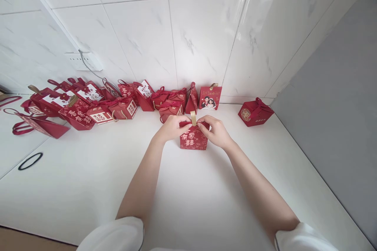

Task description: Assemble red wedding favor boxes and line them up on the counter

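Observation:
A red gift box with pale pink lettering stands upright on the white tabletop in front of me. A gold ribbon loop sticks up from the middle of its top edge. My left hand pinches the top edge left of the loop, thumb in front and fingers behind. On the other side, my right hand pinches the same edge close to the ribbon. The back of the box is hidden from me.
Many red gift boxes crowd along the tiled wall at the left and centre. A red box with a couple's picture leans near the wall. One bow-tied box sits at right. A black ring lies at left; a socket is above.

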`<state>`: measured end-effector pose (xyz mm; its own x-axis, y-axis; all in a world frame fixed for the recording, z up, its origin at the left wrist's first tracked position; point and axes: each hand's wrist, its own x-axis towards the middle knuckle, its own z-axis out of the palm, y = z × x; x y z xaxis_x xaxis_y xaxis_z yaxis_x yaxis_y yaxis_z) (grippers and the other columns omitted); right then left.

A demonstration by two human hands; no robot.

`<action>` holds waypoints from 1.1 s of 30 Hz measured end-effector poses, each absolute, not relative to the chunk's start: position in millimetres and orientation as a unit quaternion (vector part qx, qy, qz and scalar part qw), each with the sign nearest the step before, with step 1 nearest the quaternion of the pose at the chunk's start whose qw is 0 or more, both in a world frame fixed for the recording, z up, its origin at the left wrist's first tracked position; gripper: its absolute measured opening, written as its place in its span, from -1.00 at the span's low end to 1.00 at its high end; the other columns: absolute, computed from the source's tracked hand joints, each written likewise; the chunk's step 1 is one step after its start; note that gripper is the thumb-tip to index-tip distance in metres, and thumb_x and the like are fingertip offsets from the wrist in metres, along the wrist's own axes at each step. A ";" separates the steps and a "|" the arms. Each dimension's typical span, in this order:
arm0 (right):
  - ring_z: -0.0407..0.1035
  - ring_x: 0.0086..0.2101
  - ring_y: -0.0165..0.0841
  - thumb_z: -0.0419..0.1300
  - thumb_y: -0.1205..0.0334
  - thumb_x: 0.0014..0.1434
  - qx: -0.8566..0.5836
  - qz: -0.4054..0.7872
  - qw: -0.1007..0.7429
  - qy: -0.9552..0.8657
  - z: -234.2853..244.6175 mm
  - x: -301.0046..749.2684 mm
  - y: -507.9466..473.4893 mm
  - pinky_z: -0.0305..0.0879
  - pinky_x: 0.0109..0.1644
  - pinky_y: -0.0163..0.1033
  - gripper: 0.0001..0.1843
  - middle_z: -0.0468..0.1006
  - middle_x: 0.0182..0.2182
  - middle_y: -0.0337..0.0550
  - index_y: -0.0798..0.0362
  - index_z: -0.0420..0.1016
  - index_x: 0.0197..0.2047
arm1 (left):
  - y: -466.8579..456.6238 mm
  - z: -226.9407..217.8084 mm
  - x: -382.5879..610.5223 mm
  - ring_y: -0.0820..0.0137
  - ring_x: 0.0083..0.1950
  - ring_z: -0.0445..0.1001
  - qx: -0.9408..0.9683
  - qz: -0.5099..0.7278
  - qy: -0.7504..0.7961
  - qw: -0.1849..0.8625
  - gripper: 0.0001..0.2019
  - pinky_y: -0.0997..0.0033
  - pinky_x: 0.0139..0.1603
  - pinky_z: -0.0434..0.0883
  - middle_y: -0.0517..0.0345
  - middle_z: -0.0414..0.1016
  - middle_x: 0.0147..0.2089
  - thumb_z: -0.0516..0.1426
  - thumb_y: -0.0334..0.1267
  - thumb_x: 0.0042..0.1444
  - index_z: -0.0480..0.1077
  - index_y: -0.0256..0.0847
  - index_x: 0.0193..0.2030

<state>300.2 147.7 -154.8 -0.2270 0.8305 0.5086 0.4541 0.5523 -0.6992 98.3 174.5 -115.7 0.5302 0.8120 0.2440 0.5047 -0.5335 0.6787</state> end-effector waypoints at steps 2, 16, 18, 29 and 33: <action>0.37 -0.37 -0.36 0.10 0.27 0.24 -0.422 0.217 0.457 -0.752 -155.7 300.6 147.5 0.27 -0.26 -0.25 -0.89 0.51 -0.33 -0.19 0.00 0.45 -0.23 | 175.0 -115.7 97.2 0.43 -0.30 0.46 0.831 0.273 0.397 0.278 -0.81 0.50 -0.33 0.31 0.19 0.57 -0.26 0.11 -0.23 0.13 0.53 -0.21 -0.24; 0.39 -0.38 -0.37 0.14 0.26 0.15 -0.422 0.248 0.477 -0.730 -160.1 299.8 148.7 0.29 -0.28 -0.27 -0.93 0.53 -0.35 -0.21 0.02 0.45 -0.30 | 175.2 -119.2 101.6 0.49 -0.40 0.41 0.832 0.292 0.391 0.263 -0.84 0.53 -0.38 0.29 0.20 0.56 -0.36 0.13 -0.30 0.06 0.54 -0.26 -0.30; 0.40 -0.36 -0.36 0.14 0.26 0.15 -0.419 0.249 0.485 -0.726 -161.6 299.5 148.6 0.30 -0.26 -0.26 -0.93 0.53 -0.35 -0.20 0.02 0.44 -0.30 | 174.2 -118.2 102.7 0.48 -0.40 0.42 0.830 0.295 0.391 0.268 -0.84 0.53 -0.37 0.29 0.20 0.56 -0.37 0.13 -0.31 0.04 0.54 -0.26 -0.31; 0.37 -0.38 -0.37 0.13 0.18 0.21 -0.398 0.276 0.468 -0.739 -159.7 310.6 150.8 0.31 -0.27 -0.24 -0.86 0.53 -0.33 -0.18 0.02 0.47 -0.25 | 175.3 -118.2 101.2 0.39 -0.28 0.50 0.822 0.280 0.385 0.312 -0.81 0.48 -0.26 0.39 0.14 0.59 -0.28 0.13 -0.27 0.07 0.54 -0.26 -0.24; 0.40 -0.27 -0.33 0.14 0.14 0.23 -0.382 0.302 0.452 -0.748 -152.2 320.4 151.9 0.33 -0.17 -0.20 -0.83 0.53 -0.25 -0.16 0.01 0.48 -0.18 | 175.0 -111.6 94.2 0.28 -0.03 0.50 0.822 0.253 0.361 0.361 -0.75 0.38 -0.03 0.42 0.08 0.56 -0.06 0.20 -0.24 0.05 0.51 -0.20 -0.11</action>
<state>320.4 151.9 -152.2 -0.3004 0.8440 0.4442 0.2982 0.5255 -0.7968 94.2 175.0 -111.6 0.6108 0.7764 0.1550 0.4108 -0.4782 0.7762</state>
